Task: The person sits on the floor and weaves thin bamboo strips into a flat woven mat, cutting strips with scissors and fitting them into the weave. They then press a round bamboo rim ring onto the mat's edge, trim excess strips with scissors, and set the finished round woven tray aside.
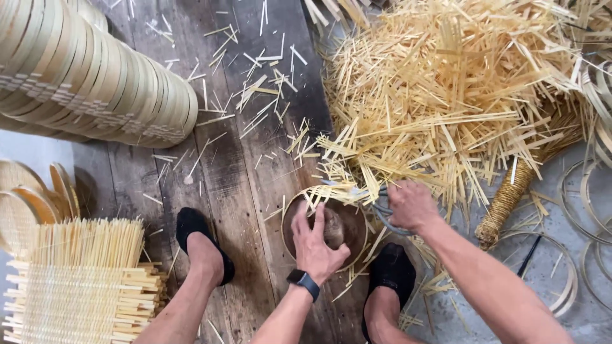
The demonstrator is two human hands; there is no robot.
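A round bamboo hoop frame stands on the dark wooden floor between my feet. My left hand, with a dark watch on its wrist, lies across the hoop and presses down inside it. My right hand is closed around the grey handles of a pair of shears at the hoop's right edge. The blades reach toward pale bamboo strips lying over the rim.
A big heap of cut bamboo slivers fills the upper right. A long stack of finished bamboo hoops lies upper left. Woven strip mats sit lower left, a straw broom and loose rings at right. My feet wear black shoes.
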